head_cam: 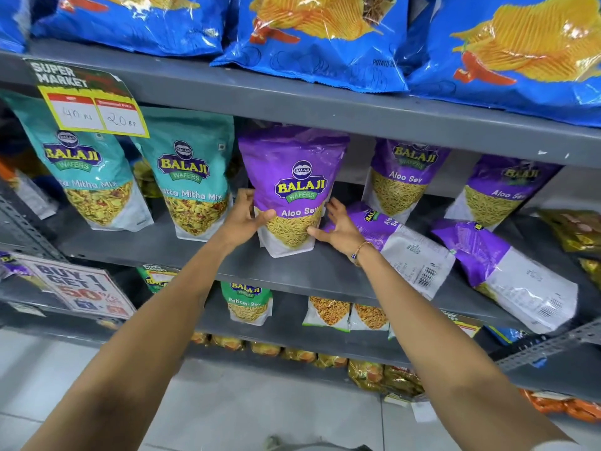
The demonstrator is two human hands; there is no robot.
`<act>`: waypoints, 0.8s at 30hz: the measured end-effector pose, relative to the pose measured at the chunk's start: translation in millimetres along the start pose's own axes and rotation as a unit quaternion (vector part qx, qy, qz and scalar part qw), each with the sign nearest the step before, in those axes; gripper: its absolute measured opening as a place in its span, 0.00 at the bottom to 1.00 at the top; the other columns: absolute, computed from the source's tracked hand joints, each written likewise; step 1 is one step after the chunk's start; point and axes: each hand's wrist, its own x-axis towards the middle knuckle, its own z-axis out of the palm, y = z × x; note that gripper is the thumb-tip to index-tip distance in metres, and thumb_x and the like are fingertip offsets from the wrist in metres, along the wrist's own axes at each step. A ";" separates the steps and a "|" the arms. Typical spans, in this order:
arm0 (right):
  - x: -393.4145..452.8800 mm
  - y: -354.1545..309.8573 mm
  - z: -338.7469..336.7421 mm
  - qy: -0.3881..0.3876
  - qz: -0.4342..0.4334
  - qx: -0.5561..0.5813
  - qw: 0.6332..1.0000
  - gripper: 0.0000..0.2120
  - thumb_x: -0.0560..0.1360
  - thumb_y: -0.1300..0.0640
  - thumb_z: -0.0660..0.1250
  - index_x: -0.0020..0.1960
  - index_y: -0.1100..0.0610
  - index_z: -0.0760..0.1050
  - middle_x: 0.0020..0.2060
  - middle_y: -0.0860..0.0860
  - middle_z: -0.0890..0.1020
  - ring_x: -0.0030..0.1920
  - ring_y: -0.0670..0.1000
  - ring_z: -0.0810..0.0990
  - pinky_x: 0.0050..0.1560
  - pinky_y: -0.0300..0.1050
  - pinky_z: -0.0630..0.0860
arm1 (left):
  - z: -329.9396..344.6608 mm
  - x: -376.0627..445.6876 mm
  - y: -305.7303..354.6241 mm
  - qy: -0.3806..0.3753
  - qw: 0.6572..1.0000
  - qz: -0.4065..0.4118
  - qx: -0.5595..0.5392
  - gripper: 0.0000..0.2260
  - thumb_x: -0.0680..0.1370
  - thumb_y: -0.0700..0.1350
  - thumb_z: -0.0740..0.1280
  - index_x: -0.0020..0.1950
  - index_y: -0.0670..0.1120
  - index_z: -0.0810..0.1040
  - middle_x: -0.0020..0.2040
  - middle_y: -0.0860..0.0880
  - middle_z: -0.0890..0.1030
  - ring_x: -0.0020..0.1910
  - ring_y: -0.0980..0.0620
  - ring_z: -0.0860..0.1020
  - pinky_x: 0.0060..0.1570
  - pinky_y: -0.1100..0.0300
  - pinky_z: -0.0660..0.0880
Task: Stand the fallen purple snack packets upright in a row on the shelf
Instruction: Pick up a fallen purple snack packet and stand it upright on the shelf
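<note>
A purple Aloo Sev packet (294, 177) stands upright on the grey middle shelf (182, 247). My left hand (242, 219) grips its lower left side, and my right hand (338, 227) presses its lower right side. Two more purple packets stand upright further back, one (403, 177) right of centre and one (500, 190) at the far right. Two purple packets lie fallen with their backs up: one (403, 247) just behind my right hand, the other (510, 275) at the right near the shelf's front edge.
Two teal Khatta Mitha Mix packets (188, 177) stand left of the purple one. Blue chip bags (322, 37) fill the shelf above. A price tag (94, 109) hangs top left. Smaller packets (247, 302) sit on the shelf below. Yellow packets (575, 232) lie far right.
</note>
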 end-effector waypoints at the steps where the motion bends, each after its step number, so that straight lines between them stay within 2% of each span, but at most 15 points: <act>1: 1.6 -0.2 1.1 0.001 0.002 0.008 1.000 0.46 0.66 0.60 0.75 0.73 0.56 0.50 0.73 0.55 0.61 0.72 0.51 0.61 0.70 0.49 0.62 | -0.6 2.9 -0.5 -0.004 1.000 -0.004 0.000 0.21 0.74 0.46 0.70 0.60 0.46 0.62 0.61 0.48 0.76 0.63 0.49 0.74 0.66 0.44 0.70; 3: 3.4 -0.9 3.5 0.023 0.006 0.003 1.000 0.42 0.67 0.59 0.75 0.72 0.56 0.54 0.69 0.56 0.67 0.67 0.53 0.68 0.65 0.50 0.70 | 0.3 5.3 0.0 -0.019 1.000 -0.007 -0.002 0.22 0.75 0.48 0.69 0.62 0.47 0.62 0.65 0.45 0.75 0.65 0.48 0.73 0.67 0.43 0.70; 4: 2.7 -1.5 4.4 0.043 0.005 -0.010 0.999 0.39 0.67 0.58 0.75 0.70 0.56 0.57 0.65 0.56 0.70 0.62 0.53 0.72 0.59 0.47 0.74 | 1.9 4.5 0.7 -0.030 0.999 -0.005 -0.010 0.24 0.74 0.51 0.68 0.64 0.48 0.61 0.66 0.45 0.74 0.66 0.49 0.73 0.66 0.46 0.71; 5: 1.3 -2.2 5.2 0.064 0.001 -0.024 0.998 0.35 0.67 0.56 0.75 0.68 0.56 0.60 0.61 0.55 0.73 0.57 0.51 0.74 0.52 0.40 0.76 | 4.3 2.5 1.8 -0.042 0.999 0.000 -0.022 0.27 0.73 0.55 0.68 0.66 0.48 0.60 0.66 0.47 0.74 0.65 0.53 0.74 0.64 0.51 0.73; 7: -2.4 -1.2 5.8 0.100 -0.010 -0.048 0.994 0.29 0.67 0.54 0.75 0.63 0.56 0.65 0.54 0.52 0.75 0.50 0.49 0.74 0.39 0.29 0.74 | 9.9 -1.6 2.2 -0.065 0.997 0.013 -0.039 0.34 0.70 0.63 0.67 0.68 0.50 0.58 0.65 0.55 0.73 0.62 0.65 0.74 0.56 0.66 0.75; 8: -4.1 0.4 6.2 0.113 -0.015 -0.056 0.992 0.28 0.66 0.53 0.75 0.60 0.56 0.66 0.52 0.50 0.75 0.49 0.48 0.75 0.37 0.27 0.73 | 12.5 -3.4 0.4 -0.069 0.997 0.014 -0.042 0.35 0.69 0.65 0.67 0.69 0.51 0.57 0.64 0.59 0.72 0.60 0.69 0.74 0.52 0.71 0.75; 10: -6.7 3.7 7.4 0.128 -0.020 -0.059 0.990 0.26 0.65 0.52 0.76 0.57 0.56 0.67 0.51 0.50 0.76 0.51 0.48 0.75 0.44 0.30 0.73 | 15.6 -5.9 -4.3 -0.064 0.997 0.005 -0.046 0.38 0.66 0.68 0.66 0.69 0.52 0.58 0.62 0.62 0.72 0.57 0.71 0.75 0.49 0.74 0.74; 13: -8.1 6.1 9.2 0.120 -0.019 -0.063 0.991 0.24 0.66 0.51 0.75 0.55 0.54 0.65 0.52 0.50 0.77 0.54 0.49 0.76 0.52 0.42 0.74 | 17.5 -6.1 -9.6 -0.040 0.998 -0.014 -0.037 0.41 0.63 0.73 0.65 0.66 0.49 0.62 0.59 0.61 0.74 0.58 0.65 0.75 0.52 0.69 0.75; 15: -9.4 6.8 8.0 0.112 -0.015 -0.060 0.992 0.23 0.67 0.52 0.74 0.54 0.54 0.64 0.55 0.54 0.77 0.56 0.53 0.77 0.55 0.48 0.77 | 18.9 -6.1 -11.6 -0.036 0.999 -0.022 -0.024 0.39 0.64 0.73 0.63 0.65 0.49 0.64 0.59 0.58 0.76 0.58 0.62 0.75 0.60 0.57 0.75; 17: -13.6 7.1 6.1 0.111 -0.012 -0.059 0.992 0.23 0.67 0.53 0.75 0.53 0.53 0.63 0.55 0.57 0.78 0.56 0.56 0.78 0.56 0.52 0.78 | 20.5 -8.5 -13.5 -0.040 0.999 -0.024 -0.011 0.39 0.63 0.74 0.62 0.65 0.50 0.65 0.62 0.53 0.76 0.61 0.56 0.76 0.65 0.49 0.73; 20: -22.6 6.3 5.8 0.120 -0.004 -0.065 0.991 0.25 0.66 0.52 0.75 0.54 0.56 0.64 0.55 0.57 0.78 0.54 0.55 0.79 0.55 0.51 0.78 | 21.4 -14.5 -12.5 -0.036 0.999 -0.025 0.016 0.42 0.62 0.77 0.60 0.65 0.50 0.65 0.64 0.50 0.76 0.63 0.50 0.75 0.65 0.46 0.71; 24: -33.4 6.4 12.8 0.130 -0.002 -0.088 0.988 0.28 0.66 0.50 0.75 0.58 0.59 0.65 0.56 0.56 0.79 0.54 0.53 0.78 0.53 0.47 0.77 | 18.7 -23.3 -13.0 -0.030 0.999 -0.013 0.037 0.44 0.63 0.77 0.58 0.67 0.48 0.64 0.64 0.51 0.75 0.64 0.50 0.74 0.65 0.49 0.71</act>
